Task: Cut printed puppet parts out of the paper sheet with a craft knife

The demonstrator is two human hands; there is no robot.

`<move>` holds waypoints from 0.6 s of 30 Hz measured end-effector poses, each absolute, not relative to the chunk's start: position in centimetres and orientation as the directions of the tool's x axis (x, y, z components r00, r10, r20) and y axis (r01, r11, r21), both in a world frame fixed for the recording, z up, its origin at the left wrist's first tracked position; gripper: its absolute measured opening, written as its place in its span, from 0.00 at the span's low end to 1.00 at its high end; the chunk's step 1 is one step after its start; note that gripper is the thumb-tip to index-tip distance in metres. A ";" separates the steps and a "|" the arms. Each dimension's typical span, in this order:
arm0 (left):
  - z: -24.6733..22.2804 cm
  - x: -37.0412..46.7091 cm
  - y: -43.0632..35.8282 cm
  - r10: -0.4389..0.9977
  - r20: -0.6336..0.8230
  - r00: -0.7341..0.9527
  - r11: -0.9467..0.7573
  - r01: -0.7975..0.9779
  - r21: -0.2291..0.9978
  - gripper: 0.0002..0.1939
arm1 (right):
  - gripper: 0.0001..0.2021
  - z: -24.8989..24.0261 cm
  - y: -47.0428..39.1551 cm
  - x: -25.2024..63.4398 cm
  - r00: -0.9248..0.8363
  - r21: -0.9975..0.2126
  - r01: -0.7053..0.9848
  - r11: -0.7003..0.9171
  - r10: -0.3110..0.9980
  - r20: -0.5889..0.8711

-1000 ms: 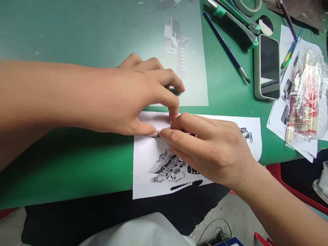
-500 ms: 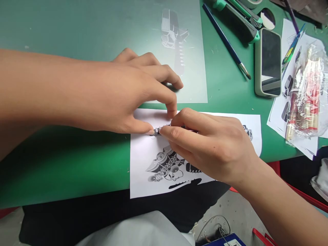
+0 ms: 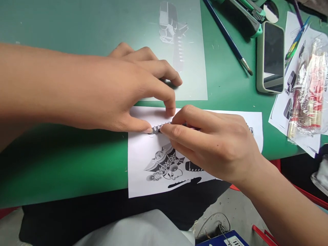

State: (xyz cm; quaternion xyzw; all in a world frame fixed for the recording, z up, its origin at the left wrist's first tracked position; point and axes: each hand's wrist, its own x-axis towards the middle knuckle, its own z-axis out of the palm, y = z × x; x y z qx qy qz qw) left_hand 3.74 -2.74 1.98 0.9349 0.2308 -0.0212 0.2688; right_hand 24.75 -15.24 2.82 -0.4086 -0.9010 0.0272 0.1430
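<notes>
A white sheet [image 3: 143, 153] with black printed figures lies on the green table near its front edge. My left hand [image 3: 146, 78] is spread, its thumb and index fingertip touching the sheet on either side of a dark printed strip [image 3: 155, 129]. Over the strip's right part, my right hand [image 3: 205, 140] is closed in a pinch; what it grips is mostly hidden, with only a thin dark bit showing between the fingers. Behind my left fingers lies a translucent sheet [image 3: 192, 82] with a pale figure on it.
To the right lie a blue brush [image 3: 227, 36], a green and grey cutter [image 3: 246, 17], a phone [image 3: 270, 58] and clear-wrapped red and gold items [image 3: 312, 92] on papers [image 3: 278, 112]. The table's front edge runs below the printed sheet.
The whole view has shifted slightly, with the table objects a little higher. Both hands keep nearly the same pose and place on the sheet.
</notes>
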 end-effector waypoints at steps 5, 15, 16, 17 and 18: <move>1.9 3.8 -2.7 0.420 -0.172 0.891 -0.750 0.447 0.487 0.22 | 0.08 2.8 -15.4 24.8 -0.615 -0.180 0.734 0.655 0.753 0.233; 2.0 3.5 -2.6 0.355 -0.098 0.930 -0.808 0.358 0.467 0.26 | 0.06 2.5 -15.9 25.7 -0.549 -0.126 0.792 0.597 0.787 0.282; 2.5 3.5 -2.6 0.362 -0.106 0.926 -0.811 0.369 0.454 0.27 | 0.05 2.3 -16.0 25.7 -0.509 -0.122 0.814 0.568 0.799 0.322; 3.1 3.5 -2.7 0.384 -0.126 0.915 -0.807 0.399 0.435 0.28 | 0.05 2.1 -16.2 25.7 -0.460 -0.124 0.838 0.532 0.810 0.365; 3.8 3.6 -2.7 0.401 -0.162 0.902 -0.804 0.431 0.409 0.27 | 0.05 1.8 -16.3 25.7 -0.406 -0.131 0.861 0.492 0.819 0.406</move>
